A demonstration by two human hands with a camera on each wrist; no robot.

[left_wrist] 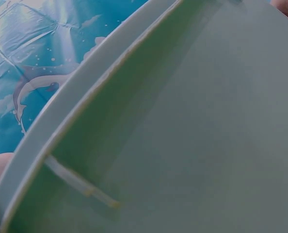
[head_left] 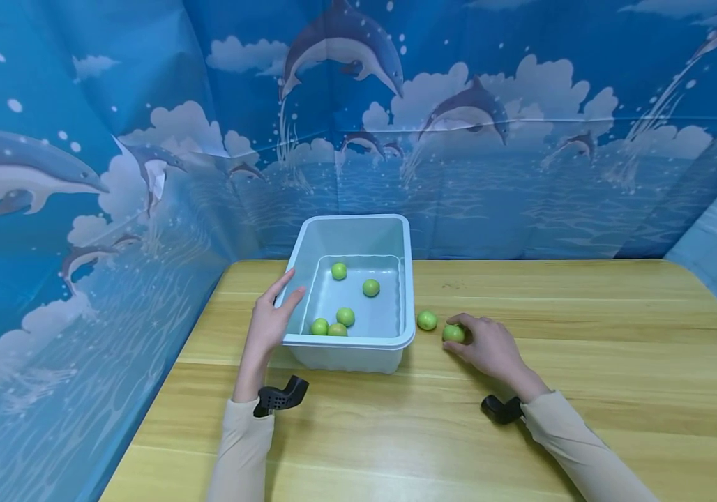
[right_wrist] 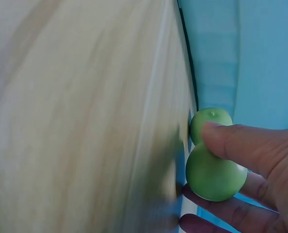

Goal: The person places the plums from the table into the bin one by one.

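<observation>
My right hand (head_left: 490, 345) pinches a green lime (head_left: 454, 334) between thumb and fingers, low over the table right of the bin. Closer to the bin lies a second lime (head_left: 427, 320), which shows just beyond the held lime (right_wrist: 216, 174) in the right wrist view. My left hand (head_left: 272, 317) grips the left rim of a pale blue plastic bin (head_left: 349, 342), its thumb reaching over the edge. Several limes lie on the bin's floor, including one lime (head_left: 339, 271) toward the back and another lime (head_left: 371, 287) at the right. The bin wall (left_wrist: 207, 121) fills most of the left wrist view.
The wood-grain table (head_left: 584, 362) extends to the right and toward me. A blue curtain (head_left: 522, 195) printed with dolphins hangs behind the table and along its left side. Black wrist mounts (head_left: 283, 396) sit on both forearms.
</observation>
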